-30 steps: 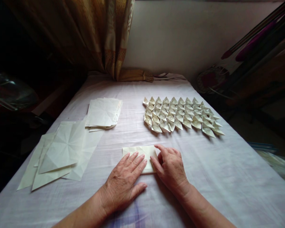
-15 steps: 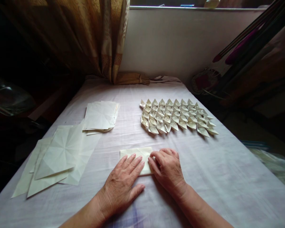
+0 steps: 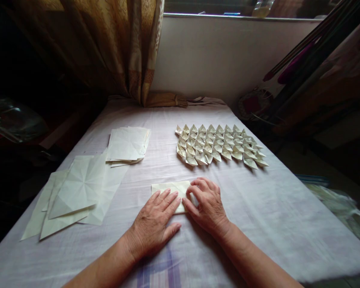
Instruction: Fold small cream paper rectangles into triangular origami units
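Note:
A folded piece of pale cream paper (image 3: 180, 187) lies on the cloth in front of me. My left hand (image 3: 156, 218) rests flat across its left and middle part, fingers stretched out and thumb apart. At the paper's right end is my right hand (image 3: 206, 207), its fingers curled and the thumb close to the index finger, gripping the right edge. The fingers hide part of that edge. Beyond the right hand stand several rows of small folded paper boats (image 3: 218, 145), packed close together.
Left of the hands, creased paper sheets (image 3: 81, 186) overlap in a loose spread. Behind them sits a stack of square paper (image 3: 127, 144). A pale cloth (image 3: 276, 224) covers the surface. A gold curtain (image 3: 138, 52) hangs at the far edge, beside a white wall (image 3: 204, 60).
My right thumb and fingers have shifted slightly left along the paper's right end. The left hand stays flat on the paper. The view has tilted up a little.

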### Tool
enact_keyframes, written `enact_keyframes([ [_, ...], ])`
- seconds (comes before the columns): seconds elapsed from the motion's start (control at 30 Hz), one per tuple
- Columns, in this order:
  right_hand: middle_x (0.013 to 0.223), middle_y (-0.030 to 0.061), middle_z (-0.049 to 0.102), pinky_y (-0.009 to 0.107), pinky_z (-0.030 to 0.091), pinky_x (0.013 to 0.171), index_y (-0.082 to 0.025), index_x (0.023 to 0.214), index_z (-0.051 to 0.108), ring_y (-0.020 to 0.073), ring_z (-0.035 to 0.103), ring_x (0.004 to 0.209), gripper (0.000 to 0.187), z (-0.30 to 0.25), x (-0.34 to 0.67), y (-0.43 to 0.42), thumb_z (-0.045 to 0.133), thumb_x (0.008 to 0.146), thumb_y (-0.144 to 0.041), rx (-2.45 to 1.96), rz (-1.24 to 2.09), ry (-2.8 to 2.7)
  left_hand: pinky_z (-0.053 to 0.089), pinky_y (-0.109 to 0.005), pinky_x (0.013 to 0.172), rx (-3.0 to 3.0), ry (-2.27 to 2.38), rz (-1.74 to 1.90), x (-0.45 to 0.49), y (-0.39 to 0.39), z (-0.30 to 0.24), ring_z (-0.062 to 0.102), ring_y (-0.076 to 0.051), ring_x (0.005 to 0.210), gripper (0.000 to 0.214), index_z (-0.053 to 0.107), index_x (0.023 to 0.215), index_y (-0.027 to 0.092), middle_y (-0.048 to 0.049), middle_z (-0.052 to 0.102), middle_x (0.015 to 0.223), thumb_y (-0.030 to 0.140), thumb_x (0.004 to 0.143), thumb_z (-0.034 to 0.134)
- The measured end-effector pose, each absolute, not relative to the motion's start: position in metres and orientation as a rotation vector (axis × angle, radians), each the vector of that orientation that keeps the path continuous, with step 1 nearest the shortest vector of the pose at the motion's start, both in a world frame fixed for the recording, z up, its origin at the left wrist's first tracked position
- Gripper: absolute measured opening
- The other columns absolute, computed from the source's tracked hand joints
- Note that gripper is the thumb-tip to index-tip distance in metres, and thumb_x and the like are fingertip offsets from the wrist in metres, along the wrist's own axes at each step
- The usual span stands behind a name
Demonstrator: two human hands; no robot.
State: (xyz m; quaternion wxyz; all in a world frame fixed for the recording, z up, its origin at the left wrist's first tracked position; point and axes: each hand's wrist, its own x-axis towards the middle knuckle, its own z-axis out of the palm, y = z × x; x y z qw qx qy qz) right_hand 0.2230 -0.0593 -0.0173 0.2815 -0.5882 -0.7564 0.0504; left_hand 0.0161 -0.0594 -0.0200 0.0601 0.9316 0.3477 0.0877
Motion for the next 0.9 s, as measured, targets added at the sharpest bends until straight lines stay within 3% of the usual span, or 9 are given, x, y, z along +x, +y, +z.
enact_keyframes([
  [0.17, 0.116, 0.0088, 0.061, 0.044, 0.031, 0.104, -0.022, 0.092, 0.062, 0.0287, 0.044, 0.124, 0.015, -0.019, 0.218, -0.064, 0.064, 0.081, -0.032, -1.543, 0.213, -2.095, 0.026, -0.046, 0.117, 2.834, 1.052, 0.227, 0.016, -0.059, -0.021, 0.034, -0.026, 0.141, 0.061, 0.037, 0.147, 0.017, -0.0089, 0.041, 0.151, 0.046, 0.094, 0.047],
  [0.37, 0.132, 0.0090, 0.055, 0.049, 0.030, 0.107, -0.023, 0.100, 0.062, 0.0307, 0.038, 0.133, 0.024, -0.018, 0.236, -0.069, 0.067, 0.078, -0.030, -1.635, 0.319, -2.136, 0.024, -0.047, 0.117, 2.825, 1.026, 0.182, 0.014, -0.058, -0.021, 0.032, -0.026, 0.142, 0.060, 0.036, 0.148, 0.021, -0.0080, 0.038, 0.153, 0.048, 0.095, 0.046],
  [0.57, 0.135, 0.0086, 0.054, 0.052, 0.029, 0.107, -0.025, 0.101, 0.063, 0.0304, 0.038, 0.134, 0.024, -0.017, 0.251, -0.071, 0.068, 0.079, -0.032, -1.677, 0.360, -2.140, 0.026, -0.054, 0.113, 2.798, 0.942, 0.071, 0.013, -0.056, -0.009, 0.030, -0.032, 0.142, 0.055, 0.038, 0.146, 0.037, -0.0079, 0.035, 0.155, 0.052, 0.094, 0.047],
  [0.77, 0.135, 0.0083, 0.054, 0.051, 0.030, 0.107, -0.025, 0.100, 0.064, 0.0296, 0.039, 0.133, 0.023, -0.020, 0.250, -0.071, 0.068, 0.078, -0.032, -1.657, 0.329, -2.136, 0.023, -0.055, 0.114, 2.796, 0.838, -0.022, -0.010, -0.049, -0.005, 0.029, -0.032, 0.143, 0.054, 0.036, 0.146, 0.038, -0.0103, 0.032, 0.156, 0.056, 0.096, 0.037],
  [0.9, 0.134, 0.0087, 0.055, 0.051, 0.032, 0.106, -0.025, 0.100, 0.065, 0.0303, 0.041, 0.132, 0.023, -0.023, 0.251, -0.070, 0.068, 0.079, -0.033, -1.646, 0.310, -2.140, 0.020, -0.052, 0.115, 2.810, 0.814, -0.039, -0.040, -0.047, -0.006, 0.030, -0.031, 0.143, 0.054, 0.035, 0.146, 0.039, -0.0079, 0.032, 0.156, 0.057, 0.095, 0.040],
])
